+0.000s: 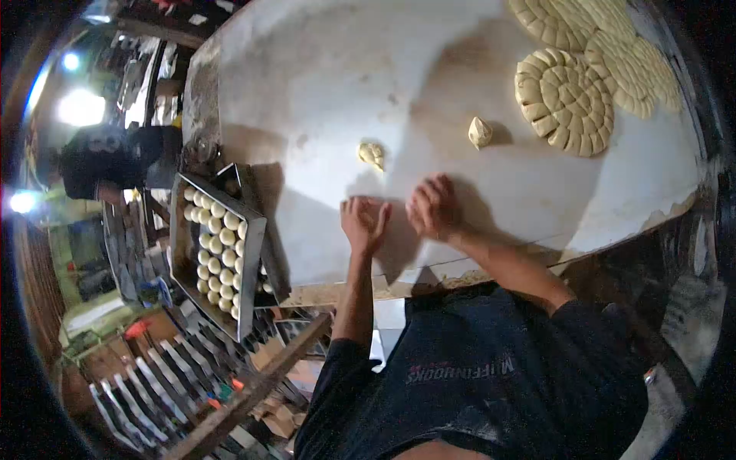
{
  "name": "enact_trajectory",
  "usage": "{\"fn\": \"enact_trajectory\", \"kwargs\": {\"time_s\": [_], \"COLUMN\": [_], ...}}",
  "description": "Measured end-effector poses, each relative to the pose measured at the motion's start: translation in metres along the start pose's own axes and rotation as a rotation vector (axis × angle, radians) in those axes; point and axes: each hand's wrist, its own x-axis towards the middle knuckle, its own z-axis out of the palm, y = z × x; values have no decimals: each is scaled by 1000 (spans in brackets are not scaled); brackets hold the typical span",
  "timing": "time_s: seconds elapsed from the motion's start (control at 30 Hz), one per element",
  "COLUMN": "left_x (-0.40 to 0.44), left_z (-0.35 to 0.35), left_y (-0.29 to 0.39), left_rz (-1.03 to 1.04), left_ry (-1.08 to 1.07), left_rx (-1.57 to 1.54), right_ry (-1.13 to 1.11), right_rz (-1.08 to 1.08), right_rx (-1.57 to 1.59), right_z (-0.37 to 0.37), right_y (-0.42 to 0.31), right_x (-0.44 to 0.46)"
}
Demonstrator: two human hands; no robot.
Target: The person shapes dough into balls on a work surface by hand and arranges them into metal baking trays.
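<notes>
Fingers [356,205] near small dough piece [371,154]

Bare left hand [364,226], thumb parted from the fingers, extending from a forward-pointing left forearm [356,299]. Just beside but apart, the bare right hand [435,208] has bent fingers, the right forearm [510,268] slanting inward.

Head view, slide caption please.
Left hand and right hand near a small yellow dough lump, with coiled yellow dough rounds on the whitish worktop.
</notes>
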Motion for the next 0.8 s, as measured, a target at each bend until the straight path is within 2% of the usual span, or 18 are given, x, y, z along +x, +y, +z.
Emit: {"fn": "enact_trajectory", "kwargs": {"time_s": [0.03,0.1,0.17,0.2,0.27,0.3,0.37,0.4,0.43,0.47,0.5,0.57,0.63,0.67,0.7,0.77,0.8], "left_x": [-18,-54,-61,-58,-52,-43,-19,-13,-7,3,12,30,34,36,35,27,25], "left_z": [7,10,11,12,25,22,18,22,14,5,0,-9,-4,4,15,31,29], "left_y": [-1,-3,7,14,-3,2,21,14,21,29,37,51,61,74,81,93,112], "left_rz": [14,36,45,-27,-131,-132,-322,-378,-387,-450,-440,-433,-450,-423,-410,64,-8], "left_ry": [7,51,88,132,218,215,277,316,306,250,204,109,-268,-290,-313,-169,-192], "left_rx": [78,114,77,53,4,12,-121,-322,-311,-520,-616,-805,-789,-514,-538,-245,-373], "right_ry": [22,-139,-221,-210,-24,9,29,-139,-305,-337,-322,-199,-214,-227,-222,-87,-78], "right_rz": [-92,-191,-100,-98,122,134,142,132,122,104,106,-108,-2,93,115,184,206], "right_rx": [15,56,137,140,201,201,213,155,95,221,215,598,610,634,607,701,692], "right_z": [11,-1,10,13,26,38,53,51,45,35,24,-1,-34,-47,-55,-64,-69], "right_y": [-1,6,19,20,16,14,14,11,6,3,3,7,16,26,37,51,52], "right_x": [-17,-29,-16,0,50,70,100,110,113,113,110,91,77,70,60,37,27]}}
